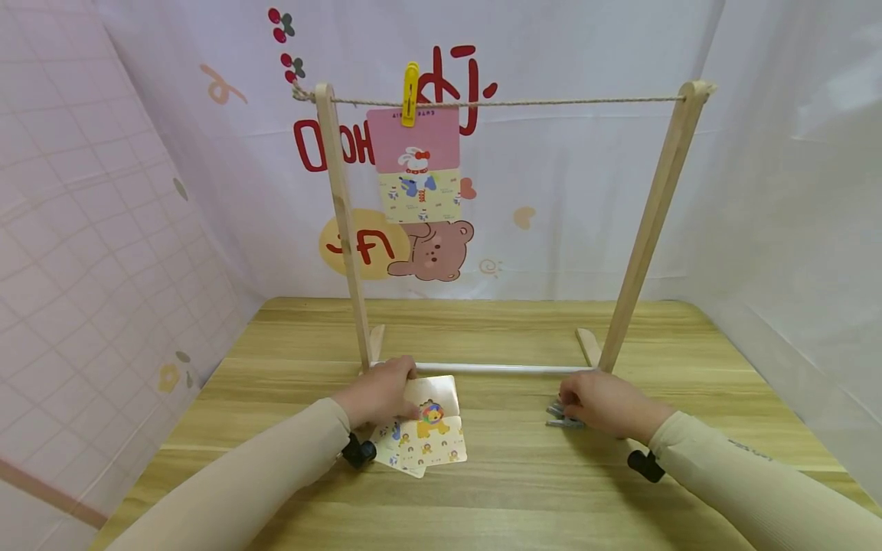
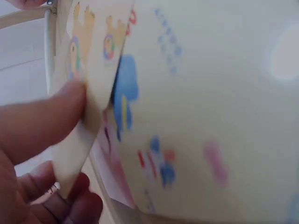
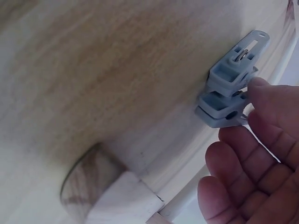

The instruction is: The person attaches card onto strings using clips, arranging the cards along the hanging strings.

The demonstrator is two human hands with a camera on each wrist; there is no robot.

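Observation:
My left hand (image 1: 379, 392) pinches a card with a lion print (image 1: 434, 448) between thumb and fingers. In the left wrist view, the lion card's edge stands raised over a second card with blue figures (image 2: 210, 107), which lies beneath it. On the right side of the table, my right hand (image 1: 606, 402) is at two grey-blue clothespins. Seen from the right wrist, one clothespin (image 3: 217, 109) has its handle end between thumb and index finger, and the other clothespin (image 3: 233, 70) lies against it.
A wooden stand (image 1: 648, 222) with a twine line (image 1: 551, 102) rises behind the hands. A pink and yellow card (image 1: 413, 141) hangs from it by a yellow clothespin (image 1: 409, 92). A white bar (image 1: 503, 369) joins the posts low down, above the wooden table (image 1: 496, 490).

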